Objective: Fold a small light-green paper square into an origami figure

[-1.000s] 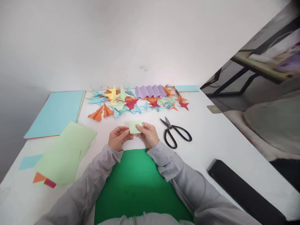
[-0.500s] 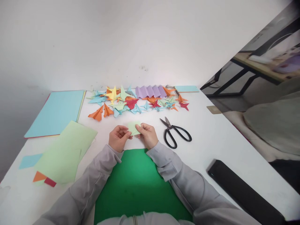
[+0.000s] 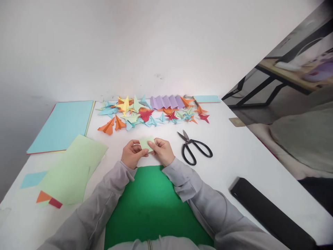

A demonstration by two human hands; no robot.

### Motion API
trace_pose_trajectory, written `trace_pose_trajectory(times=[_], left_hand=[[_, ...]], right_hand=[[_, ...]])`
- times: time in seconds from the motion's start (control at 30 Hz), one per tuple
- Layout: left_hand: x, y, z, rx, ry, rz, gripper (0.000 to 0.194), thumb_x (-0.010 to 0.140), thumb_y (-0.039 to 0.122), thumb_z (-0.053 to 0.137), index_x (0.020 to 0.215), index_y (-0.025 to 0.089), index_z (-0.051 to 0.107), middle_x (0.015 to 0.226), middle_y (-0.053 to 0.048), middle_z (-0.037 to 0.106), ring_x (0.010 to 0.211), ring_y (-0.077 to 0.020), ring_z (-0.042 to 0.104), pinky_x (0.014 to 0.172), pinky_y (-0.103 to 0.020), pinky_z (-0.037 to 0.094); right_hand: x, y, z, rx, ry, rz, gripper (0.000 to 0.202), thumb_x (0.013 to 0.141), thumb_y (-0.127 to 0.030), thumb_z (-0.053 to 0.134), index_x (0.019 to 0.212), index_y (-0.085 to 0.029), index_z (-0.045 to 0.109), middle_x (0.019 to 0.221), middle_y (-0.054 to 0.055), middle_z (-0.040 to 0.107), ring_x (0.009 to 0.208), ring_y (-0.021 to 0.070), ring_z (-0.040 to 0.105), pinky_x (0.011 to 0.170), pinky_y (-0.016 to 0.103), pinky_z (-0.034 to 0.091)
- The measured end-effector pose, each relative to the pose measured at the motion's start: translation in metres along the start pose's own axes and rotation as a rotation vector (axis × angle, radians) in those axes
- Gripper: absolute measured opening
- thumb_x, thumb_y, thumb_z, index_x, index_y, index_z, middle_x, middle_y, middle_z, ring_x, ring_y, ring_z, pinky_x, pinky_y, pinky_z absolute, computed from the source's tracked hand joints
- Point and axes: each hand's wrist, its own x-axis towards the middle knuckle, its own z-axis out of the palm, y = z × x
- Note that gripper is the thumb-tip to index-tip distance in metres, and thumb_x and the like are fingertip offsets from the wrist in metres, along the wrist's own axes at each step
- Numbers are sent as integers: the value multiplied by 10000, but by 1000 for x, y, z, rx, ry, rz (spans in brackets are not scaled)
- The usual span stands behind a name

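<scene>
Slightly leftward, the small pale green paper [image 3: 144, 142] has slid over the last second, and the right hand [image 3: 163, 152] has come along with it. From where I stand, that hand grips the paper's right side, thumb pressed flat on the front, fingers behind. The left hand [image 3: 131, 153] has its fingers curled and its thumb at the lower edge, so the paper is pinched between both. They hold it above the white table [image 3: 223, 146], just beyond the far edge of a green mat [image 3: 156, 205].

Scissors [image 3: 187, 140] with black handles lie near the right hand, blades parted. Towards the wall I see a crowd of folded paper shapes [image 3: 125, 105] in yellow, orange, red, blue and green, with a pleated purple paper [image 3: 166, 102] among them. Over on the left lie a stack topped with blue paper [image 3: 62, 126], overlapping pale green sheets [image 3: 67, 177], and blue [image 3: 33, 180], orange [image 3: 43, 197] and red scraps [image 3: 55, 203]. Near the right edge of the table rests a long black object [image 3: 270, 211].
</scene>
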Motion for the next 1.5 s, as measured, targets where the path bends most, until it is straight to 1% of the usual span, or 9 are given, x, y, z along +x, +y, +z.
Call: trace_pose_trajectory(times=[0.23, 0.47, 0.8, 0.97, 1.03, 1.1, 1.2, 1.33, 1.5], left_hand=[[1, 2, 0, 28, -45, 22, 540, 429, 293, 795, 808, 146, 439, 525, 24, 639, 425, -114, 587, 496, -255, 506], [1, 1, -2, -13, -106, 20, 515, 468, 269, 784, 843, 142, 457, 605, 1, 656, 539, -138, 630, 578, -286, 524], [3, -1, -5, -18, -179, 51, 520, 507, 247, 763, 931, 142, 480, 708, -35, 665, 619, -163, 645, 584, -288, 519], [4, -2, -5, -93, -158, 35, 488, 457, 141, 749, 882, 150, 510, 557, 39, 603, 527, -125, 605, 565, -273, 504], [4, 0, -4, -126, -130, -4, 449, 446, 118, 731, 848, 151, 533, 547, 38, 604, 521, -127, 601, 561, -279, 502], [2, 2, -3, -158, -115, -76, 381, 450, 138, 722, 793, 144, 556, 574, 10, 628, 537, -142, 611, 568, -298, 506], [1, 3, -2, -147, -148, -168, 268, 500, 242, 729, 681, 121, 573, 582, -38, 646, 528, -147, 609, 559, -308, 504], [-1, -1, -1, -39, -183, -144, 296, 543, 352, 737, 597, 104, 586, 576, -54, 649, 480, -123, 584, 516, -283, 496], [-2, -1, 1, -12, -194, -140, 353, 508, 409, 751, 583, 95, 608, 579, -78, 661, 495, -143, 598, 530, -315, 520]], right_hand=[[-1, 1, 1, -25, -29, 3, 409, 677, -491, 616, 495, -179, 424, 361, -62, 452, 337, 59, 373, 370, 199, 264], [1, 4, -1, -31, -40, -16, 402, 704, -500, 585, 510, -183, 433, 373, -60, 450, 342, 65, 368, 377, 209, 248], [2, 4, -1, -1, -27, -17, 401, 697, -487, 602, 499, -180, 435, 366, -60, 453, 341, 64, 358, 382, 209, 242], [4, 4, -2, 25, 34, -24, 400, 695, -474, 609, 493, -179, 431, 366, -60, 455, 338, 61, 357, 385, 208, 247], [5, 4, -3, 36, 48, -20, 395, 692, -477, 610, 498, -180, 436, 370, -59, 460, 335, 61, 358, 384, 209, 249], [5, 4, -3, 20, 38, -22, 392, 688, -480, 611, 501, -180, 442, 371, -59, 462, 338, 64, 363, 383, 210, 256], [3, 3, -2, -12, 3, -27, 391, 686, -480, 612, 500, -180, 445, 374, -60, 461, 348, 67, 377, 385, 209, 272], [1, 2, -1, -17, -12, 2, 390, 675, -484, 620, 503, -184, 438, 374, -61, 463, 346, 72, 396, 371, 209, 286], [1, 2, 0, -2, 2, 18, 396, 654, -499, 629, 503, -191, 432, 377, -64, 459, 341, 76, 408, 357, 211, 312]])
